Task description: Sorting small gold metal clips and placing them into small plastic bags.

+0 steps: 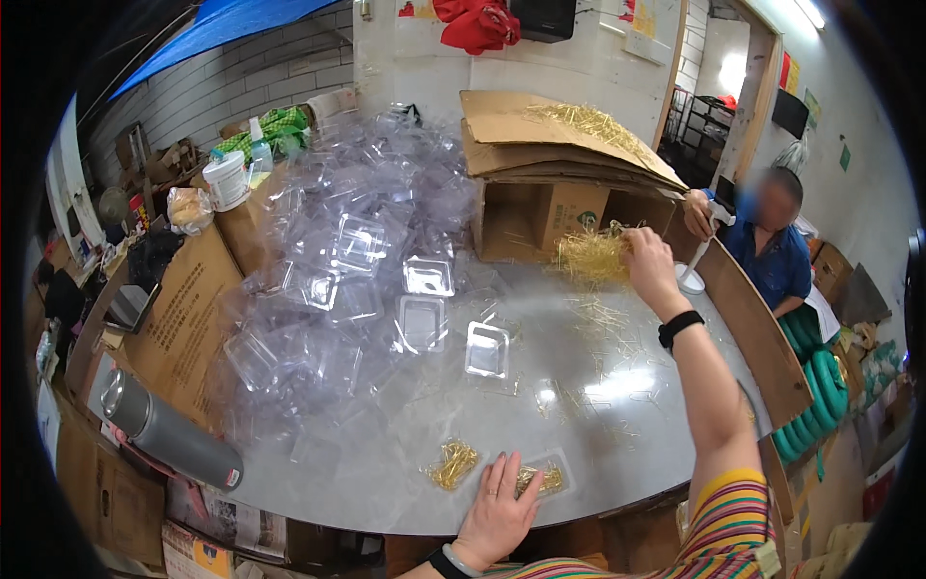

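Observation:
My left hand lies flat with its fingers apart, over the left side of a small clear plastic tray at the table's near edge. Thin gold-coloured wire pins lie in that tray. Just left of my fingertips sits a loose bundle of the same gold pins. Stretched out to the far right, my right hand has its fingers curled in at the right side of a large heap of gold pins. Its fingertips are partly hidden among the pins.
A tall heap of clear plastic trays covers the table's left side. A cardboard box stands at the back, more pins on top. A grey bottle lies at left. Another person sits beyond the wooden side board.

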`<state>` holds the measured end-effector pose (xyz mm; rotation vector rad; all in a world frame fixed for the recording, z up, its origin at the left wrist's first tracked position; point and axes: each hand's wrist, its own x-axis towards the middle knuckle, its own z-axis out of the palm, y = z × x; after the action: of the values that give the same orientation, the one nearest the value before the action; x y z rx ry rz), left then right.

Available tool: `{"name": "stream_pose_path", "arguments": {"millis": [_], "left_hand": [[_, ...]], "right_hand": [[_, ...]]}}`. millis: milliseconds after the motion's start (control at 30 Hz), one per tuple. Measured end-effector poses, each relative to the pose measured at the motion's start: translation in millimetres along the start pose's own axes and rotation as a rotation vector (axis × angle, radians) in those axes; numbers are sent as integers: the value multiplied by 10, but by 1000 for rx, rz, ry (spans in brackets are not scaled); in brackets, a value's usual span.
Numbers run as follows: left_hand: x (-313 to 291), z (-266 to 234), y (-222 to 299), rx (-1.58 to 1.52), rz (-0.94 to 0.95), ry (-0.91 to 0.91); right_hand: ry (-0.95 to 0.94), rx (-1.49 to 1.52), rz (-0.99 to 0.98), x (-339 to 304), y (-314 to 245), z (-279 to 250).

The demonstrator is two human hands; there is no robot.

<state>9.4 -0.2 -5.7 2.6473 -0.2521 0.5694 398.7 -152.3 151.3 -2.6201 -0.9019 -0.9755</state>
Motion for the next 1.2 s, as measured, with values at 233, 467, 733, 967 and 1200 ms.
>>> {"name": "stream_pose_path", "arguments": {"millis": [233,467,733,967,1200], "left_hand": [[7,-8,-15,20,9,-10],[8,-11,-16,-9,16,-2],[25,-56,2,1,10,-3],[12,-51,16,12,34,13],[-11,18,-9,8,18,21]], "right_hand": [[-24,195,-23,199,-111,26],[-150,1068,599,117,31,242],[-102,1806,948,-152,-300,364],[-225,1485,675,91,-193,112],[-224,1251,605,369,-373,-65]]}}
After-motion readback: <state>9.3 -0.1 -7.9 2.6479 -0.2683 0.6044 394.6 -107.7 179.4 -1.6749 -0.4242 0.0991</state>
